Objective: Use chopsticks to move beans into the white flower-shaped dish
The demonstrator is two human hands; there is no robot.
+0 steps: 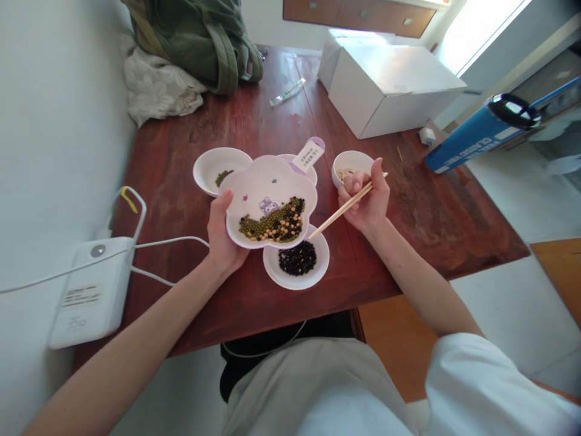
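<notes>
The mixed beans (275, 225) lie heaped at the near edge of a flower-shaped plate (272, 181), tilted up by the left hand (222, 233), fingers curled under its rim. The right hand (365, 200) pinches wooden chopsticks (347, 206), tips slanting left toward the beans, above a bowl of black beans (297, 259) on the worktop (408, 206).

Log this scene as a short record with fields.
left hand: holds flower plate by its rim, lifted and tilted
plate contents: mixed beans, green, black, yellow
right hand: grips chopsticks, tips by the plate's edge
bowls: black beans; few green beans; pale beans
surface: wooden table
also: white box, white device
</notes>
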